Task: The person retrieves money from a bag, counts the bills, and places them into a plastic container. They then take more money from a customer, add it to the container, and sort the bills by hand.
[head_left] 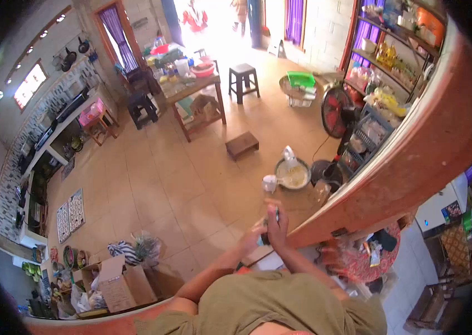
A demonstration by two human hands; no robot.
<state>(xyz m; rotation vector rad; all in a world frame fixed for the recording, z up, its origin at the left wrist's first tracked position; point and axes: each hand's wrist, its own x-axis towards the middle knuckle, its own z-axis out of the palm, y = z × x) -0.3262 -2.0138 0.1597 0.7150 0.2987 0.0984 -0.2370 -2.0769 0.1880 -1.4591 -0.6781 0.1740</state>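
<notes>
Both hands meet in front of my olive shirt, in the lower middle of the view. My left hand (pixel 257 230) and my right hand (pixel 278 224) are close together, with their fingers bent around something small and dark that I cannot make out. A dark band shows near the wrists. Just beyond the hands, on the tiled floor, stands a round basin (pixel 293 187) with pale contents. A white mixer-like object (pixel 289 156) leans over its rim, and a white cup-like object (pixel 270 182) is at its left side.
A low wooden stool (pixel 242 145) stands ahead on the floor. The cluttered table (pixel 191 89) is farther back. A fan (pixel 337 111) and shelves (pixel 384 61) line the right. Cardboard boxes (pixel 121 287) lie at lower left. Two people appear in the bright doorway.
</notes>
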